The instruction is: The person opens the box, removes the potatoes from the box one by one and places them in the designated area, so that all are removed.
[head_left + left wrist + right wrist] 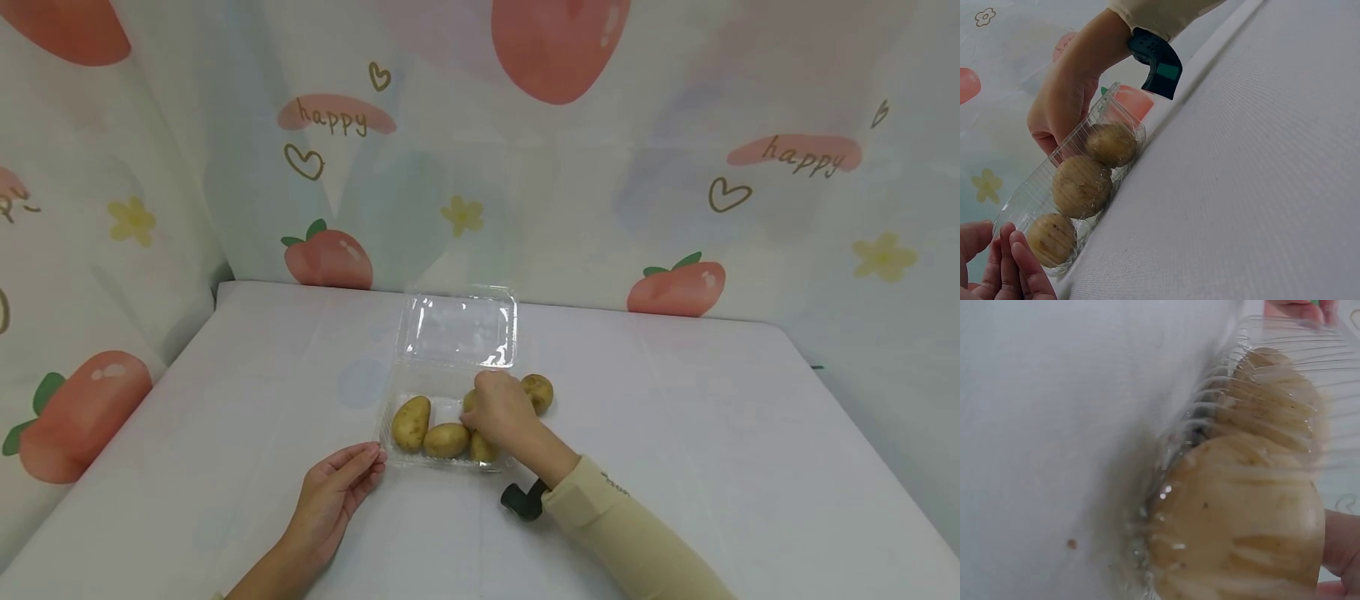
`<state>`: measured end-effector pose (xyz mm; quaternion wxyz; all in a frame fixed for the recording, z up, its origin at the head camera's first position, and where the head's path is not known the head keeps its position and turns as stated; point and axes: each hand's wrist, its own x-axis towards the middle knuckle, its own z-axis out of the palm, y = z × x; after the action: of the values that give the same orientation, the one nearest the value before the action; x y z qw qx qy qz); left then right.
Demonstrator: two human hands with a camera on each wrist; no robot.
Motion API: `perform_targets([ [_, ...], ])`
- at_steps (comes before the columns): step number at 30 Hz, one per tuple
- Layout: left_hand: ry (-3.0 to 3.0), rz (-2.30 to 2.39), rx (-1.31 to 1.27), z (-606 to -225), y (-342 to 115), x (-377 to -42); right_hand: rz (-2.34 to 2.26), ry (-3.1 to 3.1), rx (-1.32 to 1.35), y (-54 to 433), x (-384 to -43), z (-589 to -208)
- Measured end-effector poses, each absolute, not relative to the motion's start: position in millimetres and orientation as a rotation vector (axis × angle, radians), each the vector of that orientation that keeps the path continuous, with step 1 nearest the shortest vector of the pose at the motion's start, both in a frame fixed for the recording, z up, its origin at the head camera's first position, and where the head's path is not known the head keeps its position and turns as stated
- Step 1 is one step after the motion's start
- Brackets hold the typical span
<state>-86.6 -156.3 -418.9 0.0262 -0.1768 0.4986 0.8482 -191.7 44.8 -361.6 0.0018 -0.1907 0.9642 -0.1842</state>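
Note:
A clear plastic clamshell box (384, 429) lies on the table with its lid (461, 329) folded back. Inside are several potatoes, among them an upright oval one (411, 423) at the left and one lying lengthwise (447, 440) at the front. My left hand (337, 492) pinches the front left corner of the box between thumb and fingers. From the right, my right hand (510, 412) reaches down inside, its curled fingers gripping a potato (470, 402) that they partly hide. Through the box wall, the left wrist view shows front-row potatoes (1082, 186) below the right hand (1063, 112).
Another potato (537, 393) sits just beyond the right hand, on the right side of the box. A dark band with a protruding piece (522, 502) is worn at the right wrist. A patterned cloth backdrop (555, 192) rises behind the white table (675, 433).

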Motion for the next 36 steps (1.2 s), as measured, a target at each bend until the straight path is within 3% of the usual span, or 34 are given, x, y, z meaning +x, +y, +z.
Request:
perform_targets([
  [23,1.528,2.63,-0.543,-418,-156,-87,-1.177,2.937,-0.556,60,-187,-366],
  [36,1.547,2.615,-0.546,-419,-156,-86,-1.221,2.987,-0.525,69,-186,-360],
])
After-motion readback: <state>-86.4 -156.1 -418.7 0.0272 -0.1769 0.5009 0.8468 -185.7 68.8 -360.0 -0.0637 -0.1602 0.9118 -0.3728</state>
